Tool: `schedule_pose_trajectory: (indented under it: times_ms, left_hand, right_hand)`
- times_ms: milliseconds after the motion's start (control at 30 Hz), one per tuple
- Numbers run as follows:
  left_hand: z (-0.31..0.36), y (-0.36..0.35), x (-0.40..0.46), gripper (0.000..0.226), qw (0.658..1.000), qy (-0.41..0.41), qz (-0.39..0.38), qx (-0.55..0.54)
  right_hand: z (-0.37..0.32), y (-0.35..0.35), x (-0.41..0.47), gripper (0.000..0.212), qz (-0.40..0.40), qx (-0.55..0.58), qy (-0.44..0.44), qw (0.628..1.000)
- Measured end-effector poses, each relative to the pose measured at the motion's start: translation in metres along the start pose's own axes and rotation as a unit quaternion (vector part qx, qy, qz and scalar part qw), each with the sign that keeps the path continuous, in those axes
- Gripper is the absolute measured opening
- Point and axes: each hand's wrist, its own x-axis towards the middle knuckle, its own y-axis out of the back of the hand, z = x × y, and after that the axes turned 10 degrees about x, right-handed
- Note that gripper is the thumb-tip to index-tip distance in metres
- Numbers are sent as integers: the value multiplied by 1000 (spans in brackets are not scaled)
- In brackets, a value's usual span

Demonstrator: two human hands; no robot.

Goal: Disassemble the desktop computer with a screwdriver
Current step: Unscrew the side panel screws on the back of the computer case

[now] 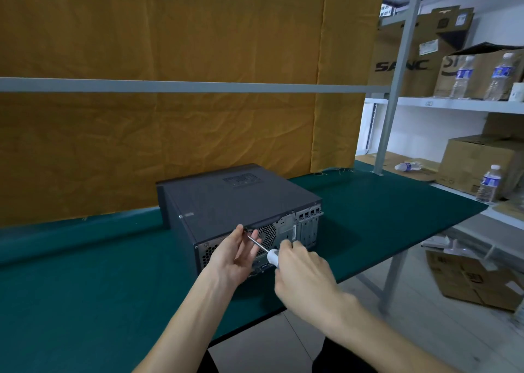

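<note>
Right now the screwdriver (265,250) slants up and leftward from the right hand (300,270), whose fingers (286,245) curl round its white handle, toward the upper edge of the desktop computer (238,202), at its rear panel. Nearer that edge, the left hand (235,255) hovers with relaxed fingers beside the shaft, holding nothing. That computer lies flat on the green surface (85,287); behind it hangs an ochre cloth (170,61), with shelves (453,105) of boxes off to its right.

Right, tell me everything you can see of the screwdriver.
The screwdriver has a white handle and a thin bare metal shaft. The right hand grips the handle, and the shaft slants up and left toward the rear panel of the computer case. The left hand touches the shaft near its tip with straight fingers. The tip itself is hidden.
</note>
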Motion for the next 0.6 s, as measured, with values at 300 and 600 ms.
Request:
schedule_pose_trajectory:
  times_ms: [300,600]
  left_hand:
    - [-1,-7,1,15,1000,-12,14,11]
    - [1,7,-8,15,992,-27,-73,98]
  right_hand:
    - [2,-7,3,25,77,-88,63,991]
    - [47,-10,-7,24,47,65,43,996]
